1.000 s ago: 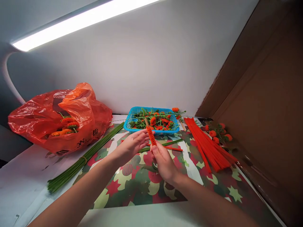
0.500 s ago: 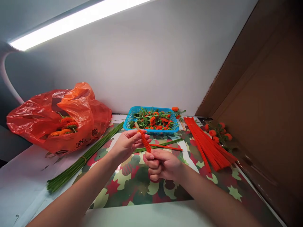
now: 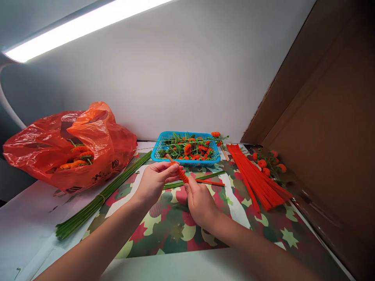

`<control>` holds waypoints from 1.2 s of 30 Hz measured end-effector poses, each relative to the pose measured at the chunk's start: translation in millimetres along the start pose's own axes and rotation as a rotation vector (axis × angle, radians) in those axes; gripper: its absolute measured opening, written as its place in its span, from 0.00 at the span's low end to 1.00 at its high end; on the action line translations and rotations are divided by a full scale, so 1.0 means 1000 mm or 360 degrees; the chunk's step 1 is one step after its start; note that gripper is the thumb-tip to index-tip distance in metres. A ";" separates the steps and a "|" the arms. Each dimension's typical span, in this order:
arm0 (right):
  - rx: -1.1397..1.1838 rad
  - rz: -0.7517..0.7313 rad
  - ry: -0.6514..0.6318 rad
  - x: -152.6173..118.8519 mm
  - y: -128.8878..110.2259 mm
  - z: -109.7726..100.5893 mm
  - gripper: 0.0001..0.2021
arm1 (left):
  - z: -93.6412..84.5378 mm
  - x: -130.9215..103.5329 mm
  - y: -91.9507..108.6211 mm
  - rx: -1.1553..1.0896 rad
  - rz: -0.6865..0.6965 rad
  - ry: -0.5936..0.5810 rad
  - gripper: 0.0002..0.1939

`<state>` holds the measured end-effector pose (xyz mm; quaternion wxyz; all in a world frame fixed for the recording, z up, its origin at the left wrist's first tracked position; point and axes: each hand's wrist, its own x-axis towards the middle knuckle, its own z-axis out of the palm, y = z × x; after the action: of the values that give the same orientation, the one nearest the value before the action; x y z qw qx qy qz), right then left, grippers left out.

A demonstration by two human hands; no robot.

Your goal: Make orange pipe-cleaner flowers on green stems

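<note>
Between my hands is a thin wooden stick [image 3: 168,157] with an orange pipe cleaner [image 3: 183,176] coiled tightly round it. My left hand [image 3: 156,179] pinches the coil near its upper end, where the bare stick pokes out. Closed at the coil's lower end is my right hand [image 3: 202,201], thumb and fingers gripping it; its curled fingers are partly hidden. Just beyond lie a straight orange pipe cleaner [image 3: 212,182] and some green pipe cleaners [image 3: 211,175] on the patterned mat [image 3: 172,234].
A blue basket [image 3: 156,159] of orange and green flower pieces stands at the back. On the left are an orange plastic bag [image 3: 117,136] and a green pipe cleaner bundle [image 3: 84,212]. To the right lie a fanned orange bundle [image 3: 260,183], finished flowers [image 3: 265,164] and a cardboard wall [image 3: 319,117].
My right hand has turned, its back now facing up, and moved slightly right along the coil's lower end. My left hand keeps its pinch. The view has shifted a little.
</note>
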<state>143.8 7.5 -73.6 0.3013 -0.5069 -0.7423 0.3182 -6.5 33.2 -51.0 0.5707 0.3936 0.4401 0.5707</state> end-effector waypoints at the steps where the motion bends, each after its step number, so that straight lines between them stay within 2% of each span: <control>1: 0.0013 0.0003 -0.0003 0.000 0.000 0.000 0.09 | 0.000 0.000 0.000 -0.0001 0.0009 -0.0009 0.13; 6: 0.0378 -0.0083 -0.0088 0.001 0.002 -0.003 0.14 | -0.004 0.003 0.002 -0.0132 0.0044 -0.0173 0.17; 9: 0.0386 -0.0114 -0.0122 0.002 0.002 -0.006 0.14 | -0.008 0.005 0.004 -0.0090 0.0015 -0.0205 0.16; 14: -0.0016 -0.0068 -0.0067 0.005 0.002 -0.010 0.11 | -0.010 0.006 0.005 0.0070 -0.0030 -0.0199 0.14; 21: -0.0764 -0.0169 0.0177 0.013 0.015 -0.009 0.09 | -0.007 0.005 0.000 0.0189 -0.0061 -0.0077 0.15; 24: -0.0917 -0.0300 0.0267 0.013 0.020 -0.007 0.11 | -0.004 0.005 -0.003 0.0145 -0.0094 -0.0011 0.15; 26: -0.0891 -0.0302 0.0282 0.013 0.021 -0.006 0.11 | -0.003 0.005 -0.005 0.0114 -0.0128 0.0035 0.15; 28: -0.0715 -0.0217 0.0227 0.014 0.020 -0.007 0.10 | -0.003 0.006 -0.006 0.0113 -0.0146 0.0067 0.15; 30: -0.0322 -0.0091 0.0041 0.016 0.018 -0.011 0.11 | -0.006 0.007 -0.006 0.0157 -0.0134 0.0044 0.15; 33: 0.0622 0.0197 -0.0472 0.019 0.014 -0.021 0.14 | -0.013 0.011 -0.004 0.0245 -0.0091 -0.0110 0.16; 36: 0.1455 0.0498 -0.1011 0.022 0.010 -0.032 0.23 | -0.019 0.014 -0.001 0.0180 -0.0088 -0.0270 0.18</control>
<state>167.6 36.0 -58.4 0.2013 -0.3086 -0.4996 0.7840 -24.9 46.6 -58.0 0.5982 0.4599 0.4324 0.4937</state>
